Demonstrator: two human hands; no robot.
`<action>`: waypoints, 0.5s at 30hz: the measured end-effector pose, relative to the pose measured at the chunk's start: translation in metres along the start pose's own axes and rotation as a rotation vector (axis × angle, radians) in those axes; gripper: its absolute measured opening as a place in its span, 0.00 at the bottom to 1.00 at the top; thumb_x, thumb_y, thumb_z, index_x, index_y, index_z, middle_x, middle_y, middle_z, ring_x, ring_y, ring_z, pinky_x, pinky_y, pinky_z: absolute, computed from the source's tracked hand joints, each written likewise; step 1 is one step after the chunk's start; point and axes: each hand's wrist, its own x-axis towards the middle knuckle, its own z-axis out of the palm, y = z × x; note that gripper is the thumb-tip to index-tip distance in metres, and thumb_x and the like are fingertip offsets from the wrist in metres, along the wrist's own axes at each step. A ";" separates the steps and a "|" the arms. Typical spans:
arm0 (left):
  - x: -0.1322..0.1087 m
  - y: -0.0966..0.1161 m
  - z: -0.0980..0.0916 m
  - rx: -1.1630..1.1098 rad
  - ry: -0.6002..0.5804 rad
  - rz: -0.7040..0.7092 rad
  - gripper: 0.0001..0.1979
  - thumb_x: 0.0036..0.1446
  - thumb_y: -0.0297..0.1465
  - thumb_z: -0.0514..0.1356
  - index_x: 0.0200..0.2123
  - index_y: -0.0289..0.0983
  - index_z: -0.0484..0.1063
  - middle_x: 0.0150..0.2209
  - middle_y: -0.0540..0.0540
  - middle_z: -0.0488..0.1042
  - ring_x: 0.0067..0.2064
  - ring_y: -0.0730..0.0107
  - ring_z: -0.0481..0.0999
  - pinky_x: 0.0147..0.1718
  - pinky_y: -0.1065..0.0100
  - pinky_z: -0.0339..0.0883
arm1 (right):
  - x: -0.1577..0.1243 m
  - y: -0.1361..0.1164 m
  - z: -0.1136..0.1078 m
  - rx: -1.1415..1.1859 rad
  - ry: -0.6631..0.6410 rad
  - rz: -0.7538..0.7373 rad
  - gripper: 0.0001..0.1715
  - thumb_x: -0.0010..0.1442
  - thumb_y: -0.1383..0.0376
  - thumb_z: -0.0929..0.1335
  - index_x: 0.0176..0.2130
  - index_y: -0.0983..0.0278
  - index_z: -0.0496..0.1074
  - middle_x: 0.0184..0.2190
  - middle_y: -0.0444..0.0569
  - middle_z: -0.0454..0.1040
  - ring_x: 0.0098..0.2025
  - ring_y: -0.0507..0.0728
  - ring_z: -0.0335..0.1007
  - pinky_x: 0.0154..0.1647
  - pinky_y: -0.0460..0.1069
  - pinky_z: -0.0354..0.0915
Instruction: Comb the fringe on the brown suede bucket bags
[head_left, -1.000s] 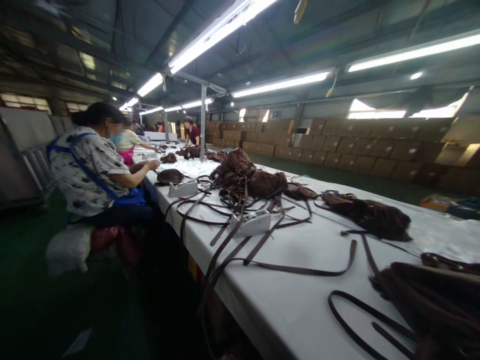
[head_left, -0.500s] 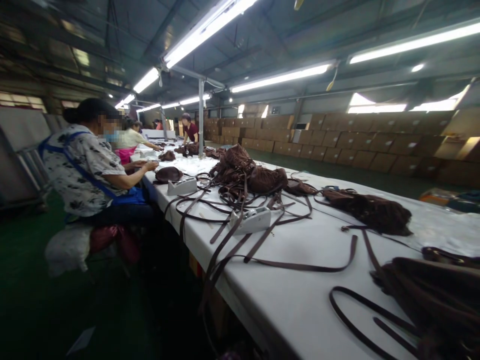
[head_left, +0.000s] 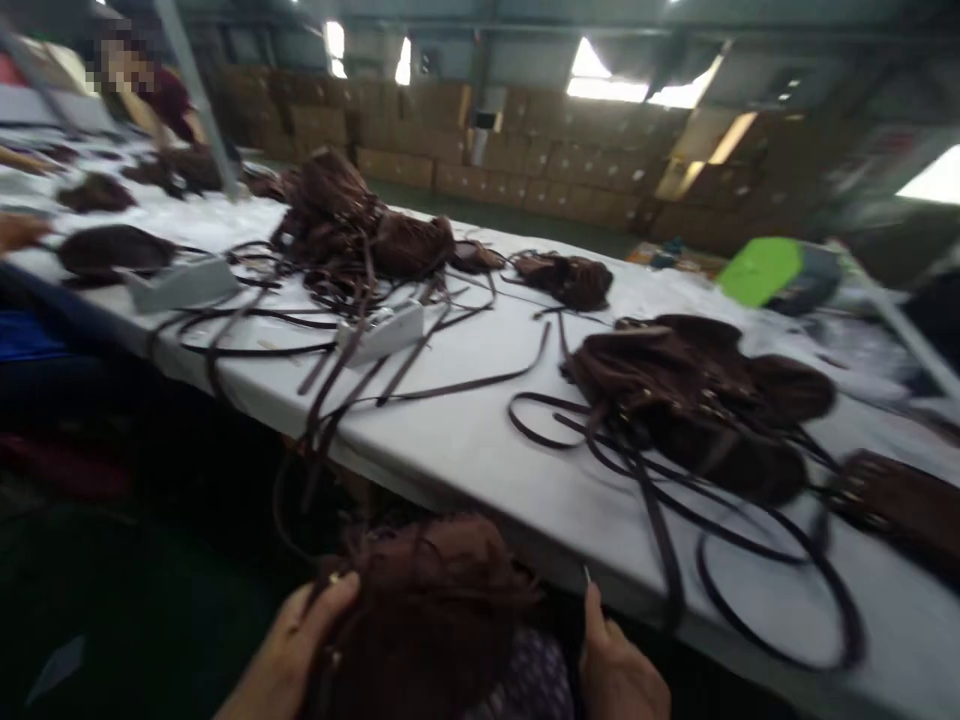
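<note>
A dark brown fringed bag (head_left: 435, 625) is low in front of me, below the table edge, with loose strands along its top. My left hand (head_left: 300, 635) is closed on its left side, thumb over the edge near small brass-coloured fittings. To the right of the bag, my right hand (head_left: 622, 665) is closed around a thin pointed tool (head_left: 588, 575); only its pale tip shows past the thumb. Dotted purple fabric (head_left: 532, 675) shows beside the bag; whether it is lining or clothing I cannot tell.
On the white table (head_left: 465, 430) lie a brown bag pile (head_left: 330, 210), long dark straps (head_left: 480, 383) and more bags (head_left: 697, 390) at the right. Grey holders (head_left: 386, 335) stand among the straps. A metal post (head_left: 199, 95) rises at left. A co-worker's hand (head_left: 22, 232) is at the left edge.
My view has swung right and down. Both my hands and the fringed bag have come into view at the bottom, and more of the table's right side shows.
</note>
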 end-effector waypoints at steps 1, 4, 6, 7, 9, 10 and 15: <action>0.004 0.003 -0.003 0.007 0.022 -0.020 0.19 0.52 0.48 0.60 0.40 0.41 0.71 0.45 0.42 0.76 0.51 0.54 0.74 0.40 0.65 0.73 | -0.005 0.012 -0.008 -0.075 -0.037 0.019 0.36 0.58 0.77 0.58 0.64 0.65 0.56 0.21 0.47 0.72 0.18 0.53 0.68 0.17 0.46 0.62; 0.012 0.011 -0.004 -0.026 0.077 -0.111 0.18 0.50 0.43 0.62 0.43 0.40 0.72 0.44 0.43 0.76 0.49 0.55 0.75 0.38 0.66 0.73 | -0.012 0.011 -0.039 -0.146 0.025 0.019 0.34 0.62 0.76 0.58 0.66 0.68 0.49 0.35 0.53 0.77 0.26 0.52 0.72 0.24 0.44 0.64; 0.014 0.011 -0.001 -0.055 0.066 -0.181 0.21 0.51 0.41 0.63 0.47 0.39 0.71 0.43 0.42 0.77 0.45 0.55 0.77 0.36 0.63 0.74 | -0.012 -0.020 -0.056 -0.054 0.127 -0.060 0.33 0.64 0.74 0.60 0.66 0.71 0.50 0.33 0.52 0.76 0.27 0.51 0.71 0.29 0.44 0.64; 0.014 0.009 0.000 -0.055 0.062 -0.189 0.21 0.51 0.41 0.62 0.48 0.39 0.71 0.43 0.41 0.77 0.44 0.55 0.77 0.35 0.63 0.74 | -0.011 -0.040 -0.061 0.016 0.162 -0.134 0.32 0.64 0.74 0.61 0.65 0.73 0.51 0.29 0.50 0.75 0.24 0.50 0.68 0.29 0.45 0.63; 0.017 0.002 -0.001 -0.015 0.086 -0.130 0.20 0.51 0.40 0.62 0.47 0.39 0.72 0.47 0.42 0.76 0.46 0.55 0.76 0.36 0.64 0.74 | -0.011 -0.081 -0.061 0.150 0.188 -0.312 0.29 0.63 0.74 0.62 0.63 0.77 0.54 0.21 0.44 0.69 0.21 0.49 0.63 0.24 0.45 0.59; 0.019 -0.002 -0.004 0.020 0.099 -0.088 0.19 0.50 0.39 0.62 0.45 0.39 0.73 0.49 0.43 0.75 0.48 0.55 0.75 0.36 0.66 0.74 | -0.010 -0.097 -0.057 0.187 0.186 -0.373 0.28 0.63 0.75 0.61 0.62 0.78 0.56 0.20 0.43 0.66 0.20 0.49 0.62 0.22 0.46 0.57; 0.029 -0.011 -0.020 0.127 0.109 0.011 0.19 0.46 0.42 0.62 0.40 0.39 0.76 0.40 0.45 0.79 0.47 0.49 0.76 0.35 0.60 0.76 | -0.010 -0.083 -0.009 -0.004 -0.039 -0.237 0.26 0.57 0.81 0.60 0.54 0.77 0.66 0.21 0.47 0.67 0.22 0.53 0.64 0.21 0.48 0.56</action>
